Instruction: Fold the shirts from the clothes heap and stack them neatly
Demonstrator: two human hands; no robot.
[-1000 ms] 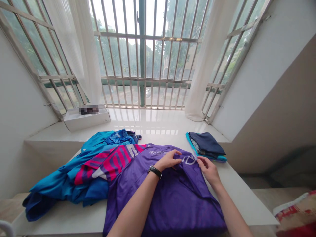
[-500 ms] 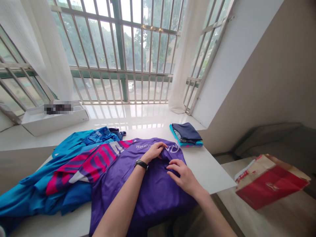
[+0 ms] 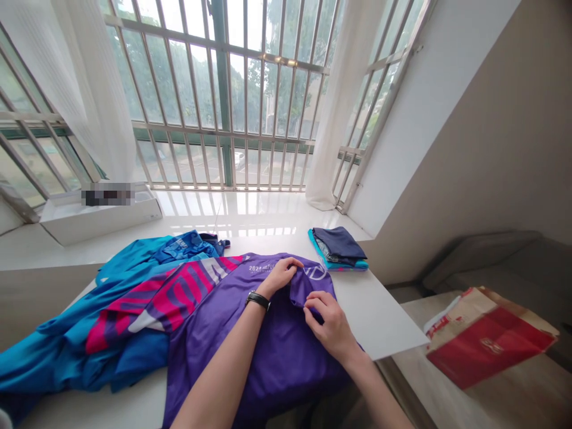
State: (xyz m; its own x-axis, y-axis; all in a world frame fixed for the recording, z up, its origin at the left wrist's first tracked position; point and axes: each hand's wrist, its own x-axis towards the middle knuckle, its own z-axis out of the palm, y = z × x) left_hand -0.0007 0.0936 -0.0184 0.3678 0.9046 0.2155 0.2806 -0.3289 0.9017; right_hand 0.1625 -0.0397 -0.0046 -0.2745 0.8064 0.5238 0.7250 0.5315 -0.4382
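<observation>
A purple T-shirt [image 3: 263, 345] lies spread on the white ledge, its pink-and-purple striped sleeve [image 3: 174, 292] reaching left over blue clothes [image 3: 84, 316]. White lettering shows near its far edge. My left hand [image 3: 281, 277], with a black band at the wrist, is closed on the shirt's cloth close to that lettering. Just right of it, my right hand [image 3: 328, 322] pinches the same shirt by a raised fold. The fold hides part of the fingertips' contact.
Behind the shirt to the right sits a stack of folded clothes [image 3: 339, 247], navy on top. A white open box [image 3: 102, 217] stands at the left by the barred window. A red-and-tan paper bag [image 3: 491, 342] lies lower right, beyond the ledge [image 3: 384, 322].
My right hand has closed on the shirt and drawn a fold of it up toward me. My left hand stays almost in place. The view has shifted slightly.
</observation>
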